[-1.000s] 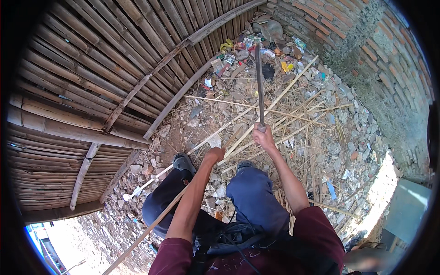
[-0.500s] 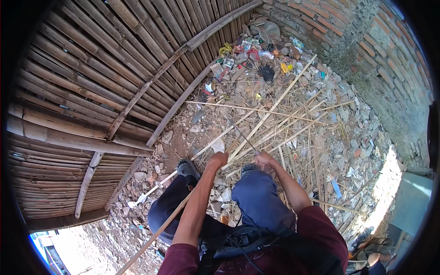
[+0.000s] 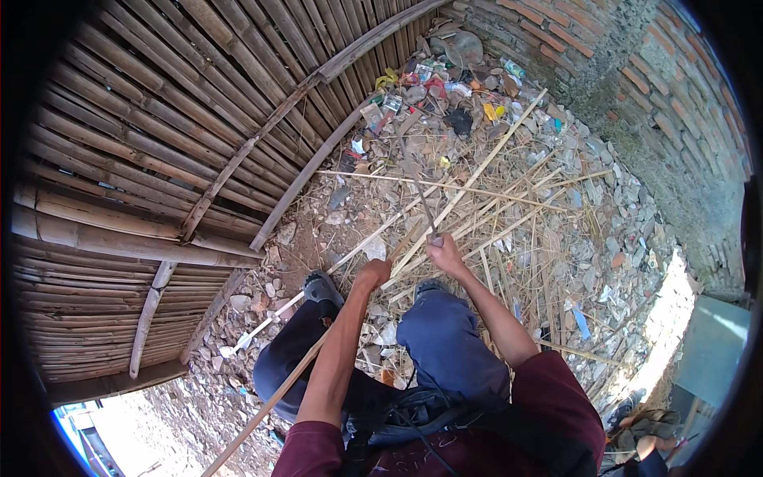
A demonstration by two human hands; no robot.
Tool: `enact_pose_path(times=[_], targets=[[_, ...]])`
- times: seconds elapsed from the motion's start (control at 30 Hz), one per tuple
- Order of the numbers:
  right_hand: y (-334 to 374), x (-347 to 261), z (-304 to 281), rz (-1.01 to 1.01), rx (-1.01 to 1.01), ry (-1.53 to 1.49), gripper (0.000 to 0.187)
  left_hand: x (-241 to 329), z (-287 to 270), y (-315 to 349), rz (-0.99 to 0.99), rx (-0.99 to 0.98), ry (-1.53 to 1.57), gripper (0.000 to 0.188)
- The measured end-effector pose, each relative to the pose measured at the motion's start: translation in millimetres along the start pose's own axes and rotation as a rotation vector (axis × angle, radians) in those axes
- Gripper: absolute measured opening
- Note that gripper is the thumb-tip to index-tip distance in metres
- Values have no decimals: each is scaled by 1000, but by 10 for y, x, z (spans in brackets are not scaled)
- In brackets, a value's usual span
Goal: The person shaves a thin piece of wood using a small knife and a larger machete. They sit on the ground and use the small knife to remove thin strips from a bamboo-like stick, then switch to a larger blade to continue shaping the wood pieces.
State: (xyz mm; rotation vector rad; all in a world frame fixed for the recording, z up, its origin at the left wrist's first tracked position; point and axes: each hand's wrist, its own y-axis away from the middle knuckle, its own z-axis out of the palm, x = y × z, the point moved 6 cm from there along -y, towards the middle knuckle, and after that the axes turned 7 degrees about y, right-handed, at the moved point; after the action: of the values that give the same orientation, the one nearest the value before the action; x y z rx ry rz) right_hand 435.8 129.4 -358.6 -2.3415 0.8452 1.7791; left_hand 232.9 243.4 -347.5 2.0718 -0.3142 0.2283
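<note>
My left hand [image 3: 373, 274] is closed round a long bamboo strip [image 3: 296, 375]. The strip runs from the lower left, under my forearm, to a short end just beyond my fist. In my right hand [image 3: 445, 254] is the handle of a long-bladed knife [image 3: 422, 193], a machete by its look. Its blade is raised, points away from me and is slightly blurred, apart from the strip. Below my hands are my bent knees and dark shoes. Several cut bamboo strips [image 3: 475, 184] lie crisscrossed on the ground ahead of my hands.
A bamboo slat wall [image 3: 143, 127] rises on the left, a brick wall [image 3: 675, 119] on the right. Stones and litter [image 3: 433, 91] cover the ground. One pale strip [image 3: 270, 316] passes by my left shoe. Another person's hand [image 3: 648, 447] shows at lower right, near a grey-green panel [image 3: 715, 350].
My right hand has moved up and slightly left, and the knife blade has swung up to point farther away. My left hand stays nearly in place on the bamboo strip.
</note>
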Motion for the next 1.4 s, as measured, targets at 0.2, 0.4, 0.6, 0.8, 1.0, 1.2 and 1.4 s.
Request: enact_pose_path(times=[0.2,0.4,0.6,0.8,1.0,1.2,1.4], targets=[[132,1428,175,80,-152,622,25,166,132,-188,67,-56,-138,70],[159,1068,175,586,-456,8,15,30,-77,66,69,62,-145,65],[247,1195,171,686,-553,-314,20,365,-31,248,305,505,-488,37],[323,1125,215,740,-615,-521,30,428,208,396,132,663,-643,14],[341,1147,283,727,-627,-743,29,351,230,243,229,657,-551,15],[289,887,366,597,-311,-721,24,183,182,166,253,577,-565,33],[177,998,-112,418,3,-326,10,265,112,124,183,421,-581,40]])
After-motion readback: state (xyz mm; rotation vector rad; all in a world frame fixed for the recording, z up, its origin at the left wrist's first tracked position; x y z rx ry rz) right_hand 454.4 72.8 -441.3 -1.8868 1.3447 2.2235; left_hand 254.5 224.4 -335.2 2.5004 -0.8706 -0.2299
